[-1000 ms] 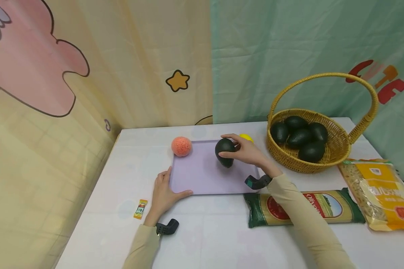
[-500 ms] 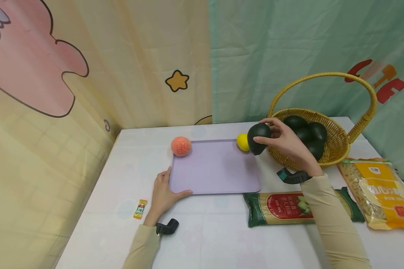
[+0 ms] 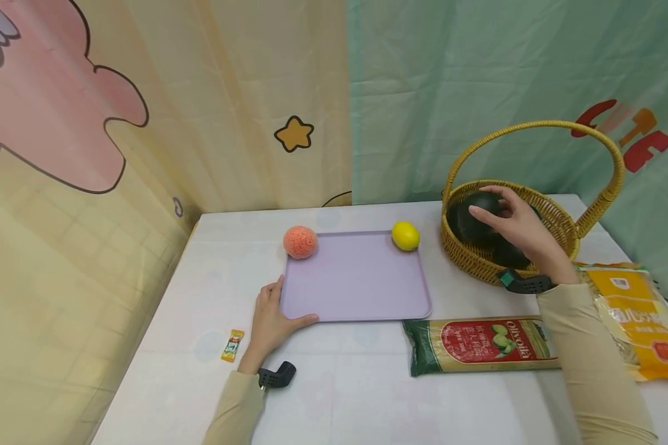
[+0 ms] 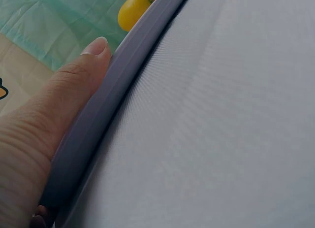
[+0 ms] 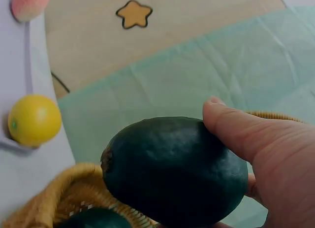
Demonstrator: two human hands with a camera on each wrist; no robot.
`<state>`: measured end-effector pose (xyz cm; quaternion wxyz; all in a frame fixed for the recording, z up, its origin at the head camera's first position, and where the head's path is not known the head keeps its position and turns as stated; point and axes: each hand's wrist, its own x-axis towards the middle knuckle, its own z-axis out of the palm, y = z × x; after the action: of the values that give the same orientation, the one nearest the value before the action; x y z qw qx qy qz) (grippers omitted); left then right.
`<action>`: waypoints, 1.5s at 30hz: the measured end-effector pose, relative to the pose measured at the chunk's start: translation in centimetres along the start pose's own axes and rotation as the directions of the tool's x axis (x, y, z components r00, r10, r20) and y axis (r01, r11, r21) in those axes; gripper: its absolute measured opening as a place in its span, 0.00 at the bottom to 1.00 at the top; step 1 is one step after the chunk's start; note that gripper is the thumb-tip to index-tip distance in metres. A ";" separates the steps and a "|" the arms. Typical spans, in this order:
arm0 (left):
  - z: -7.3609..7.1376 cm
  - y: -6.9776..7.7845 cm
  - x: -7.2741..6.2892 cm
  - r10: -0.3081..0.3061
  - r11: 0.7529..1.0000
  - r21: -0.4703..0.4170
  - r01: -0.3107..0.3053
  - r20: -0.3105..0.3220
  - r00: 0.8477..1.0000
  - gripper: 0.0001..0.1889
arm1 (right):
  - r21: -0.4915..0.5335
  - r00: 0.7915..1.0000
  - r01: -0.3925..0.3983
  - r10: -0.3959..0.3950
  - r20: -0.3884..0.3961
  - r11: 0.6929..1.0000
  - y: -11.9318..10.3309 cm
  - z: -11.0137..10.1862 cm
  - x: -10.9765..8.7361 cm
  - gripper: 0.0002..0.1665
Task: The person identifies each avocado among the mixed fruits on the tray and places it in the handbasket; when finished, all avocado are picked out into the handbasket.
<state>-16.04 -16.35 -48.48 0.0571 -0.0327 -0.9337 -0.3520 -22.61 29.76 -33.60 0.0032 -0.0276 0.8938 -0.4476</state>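
Note:
My right hand [image 3: 523, 228] holds a dark green avocado [image 5: 172, 169] between thumb and fingers, over the left part of the wicker basket [image 3: 470, 267]. Other avocados lie in the basket, partly hidden by the hand. In the head view, my left hand [image 3: 273, 321] rests at the near left corner of a lilac tray [image 3: 356, 281]. Its thumb [image 4: 81, 78] lies straight along the front rim and its fingers lie along the left side. A lemon [image 3: 405, 236] sits at the tray's far right corner and a coral-pink, rough-skinned ball [image 3: 300, 242] at the far left corner.
The basket's tall arched handle [image 3: 534, 125] rises over the right hand. A long pasta packet [image 3: 484, 346] lies right of the tray's front, partly under the right sleeve. An orange-yellow food bag [image 3: 640, 315] lies at far right. A small wrapped sachet [image 3: 232, 345] lies left.
My right hand has carried the avocado from above the tray rightward, past the lemon, to the basket. My left hand and the tray have stayed in place.

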 end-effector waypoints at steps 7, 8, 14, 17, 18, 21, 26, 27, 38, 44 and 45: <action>0.0 0.0 -0.1 0.003 1.000 -0.010 -0.003 -0.001 1.000 0.63 | -0.044 0.996 -0.078 0.080 0.043 0.996 1.7 -0.9 0.6 0.50; 0.2 -0.2 -0.1 0.001 1.000 0.004 -0.001 -0.003 1.000 0.64 | -0.057 0.995 -0.083 0.086 0.043 0.995 1.9 -0.9 0.7 0.50; 0.0 -0.1 -0.1 -0.020 1.000 0.005 0.020 0.015 1.000 0.64 | -0.144 0.993 -0.099 0.107 0.051 0.985 3.0 -1.1 0.9 0.50; -0.1 0.1 -0.1 -0.022 1.000 -0.009 0.022 0.019 1.000 0.63 | -0.175 0.991 -0.104 0.118 0.070 0.979 3.4 -1.2 0.9 0.50; -0.1 0.1 -0.1 -0.023 1.000 -0.011 0.023 0.020 1.000 0.64 | -0.186 0.990 -0.105 0.120 0.074 0.977 3.5 -1.2 0.9 0.51; -0.1 0.1 -0.2 -0.029 1.000 -0.012 0.029 0.022 0.999 0.64 | -0.206 0.988 -0.107 0.127 0.085 0.973 3.7 -1.2 0.9 0.50; -0.1 0.1 -0.1 -0.019 1.000 -0.006 0.019 0.012 1.000 0.64 | -0.228 0.995 -0.072 0.086 0.052 0.971 4.1 -1.3 0.9 0.42; -0.2 0.1 -0.1 -0.015 1.000 -0.005 0.015 0.005 1.000 0.64 | -0.235 0.996 -0.061 0.074 0.045 0.970 4.1 -1.4 0.9 0.41; 0.0 -0.1 -0.1 -0.006 1.000 0.004 0.006 -0.006 1.000 0.64 | -0.270 0.996 -0.062 0.076 0.043 0.961 4.7 -1.6 1.0 0.39; 0.0 -0.1 0.0 -0.015 1.000 0.000 0.015 0.005 1.000 0.64 | -0.240 0.996 -0.063 0.076 0.047 0.969 5.8 -1.7 1.2 0.40; 0.1 -0.1 0.0 -0.014 1.000 0.000 0.014 0.005 1.000 0.64 | -0.242 0.996 -0.070 0.082 0.037 0.968 6.4 -1.7 1.4 0.41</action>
<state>-16.09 -16.38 -48.58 0.0525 -0.0272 -0.9341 -0.3522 -24.38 34.92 -37.65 0.0378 -0.0040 0.9415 -0.3349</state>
